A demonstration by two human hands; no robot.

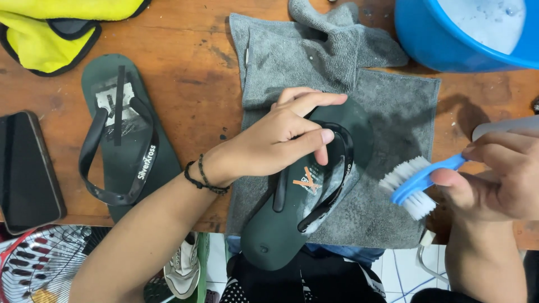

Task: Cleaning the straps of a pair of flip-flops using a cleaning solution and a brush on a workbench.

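Observation:
My left hand presses down on a dark green flip-flop and grips its black strap, holding it on a grey towel. The sandal lies diagonally, its heel hanging over the table's front edge. My right hand holds a blue-handled brush with white bristles, just right of the sandal and not touching it. A second dark green flip-flop lies sole-up side showing its strap, on the wooden table to the left.
A blue basin with soapy water stands at the back right. A yellow and black cloth lies back left, a black phone at the left edge. Below the table edge are a white shoe and a wire fan guard.

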